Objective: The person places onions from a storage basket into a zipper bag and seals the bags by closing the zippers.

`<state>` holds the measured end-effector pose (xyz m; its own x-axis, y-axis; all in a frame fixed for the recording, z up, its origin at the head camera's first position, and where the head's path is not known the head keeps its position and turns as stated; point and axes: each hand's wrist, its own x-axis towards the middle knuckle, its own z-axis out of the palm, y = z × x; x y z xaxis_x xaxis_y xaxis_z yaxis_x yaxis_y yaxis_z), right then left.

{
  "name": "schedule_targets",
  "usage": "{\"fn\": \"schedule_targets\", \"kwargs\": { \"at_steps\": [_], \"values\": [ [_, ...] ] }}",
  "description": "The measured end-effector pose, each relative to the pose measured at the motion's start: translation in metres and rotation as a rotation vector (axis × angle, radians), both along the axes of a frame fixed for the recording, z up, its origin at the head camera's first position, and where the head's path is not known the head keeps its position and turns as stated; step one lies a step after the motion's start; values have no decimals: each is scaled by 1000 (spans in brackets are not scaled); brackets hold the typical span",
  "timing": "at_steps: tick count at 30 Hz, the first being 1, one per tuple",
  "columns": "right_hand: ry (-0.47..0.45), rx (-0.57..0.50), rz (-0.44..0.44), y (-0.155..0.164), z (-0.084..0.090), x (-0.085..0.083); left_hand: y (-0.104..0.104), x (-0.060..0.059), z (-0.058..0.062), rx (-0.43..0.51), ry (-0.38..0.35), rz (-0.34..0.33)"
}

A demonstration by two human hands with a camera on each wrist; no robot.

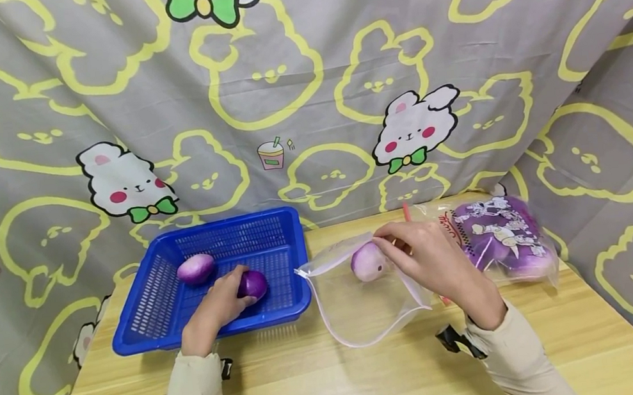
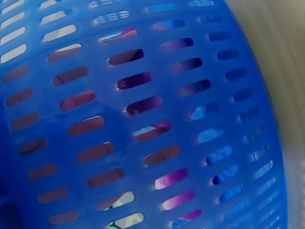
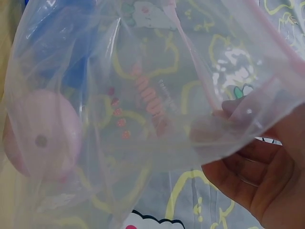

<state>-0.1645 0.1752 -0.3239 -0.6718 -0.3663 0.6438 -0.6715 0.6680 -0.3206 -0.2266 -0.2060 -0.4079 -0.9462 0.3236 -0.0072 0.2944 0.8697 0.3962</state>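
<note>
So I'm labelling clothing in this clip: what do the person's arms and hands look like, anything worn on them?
Both arms wear long cream fabric sleeves, the left sleeve and the right sleeve, ending at the wrists. A small black strapped device sits at each cuff, at the left wrist and the right wrist. The left hand and right hand are bare: no gloves or rings visible.

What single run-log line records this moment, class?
left hand: grips dark purple onion in blue slotted plastic basket | right hand: holds clear zip bag open | pale onion inside bag
</note>
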Motion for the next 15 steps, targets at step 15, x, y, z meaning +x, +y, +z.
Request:
{"fn": "schedule_targets", "kwargs": {
  "at_steps": [15],
  "values": [
    [10,5,3,-3,-2,-2,0,2,-5,81,167,103]
  ]
}}
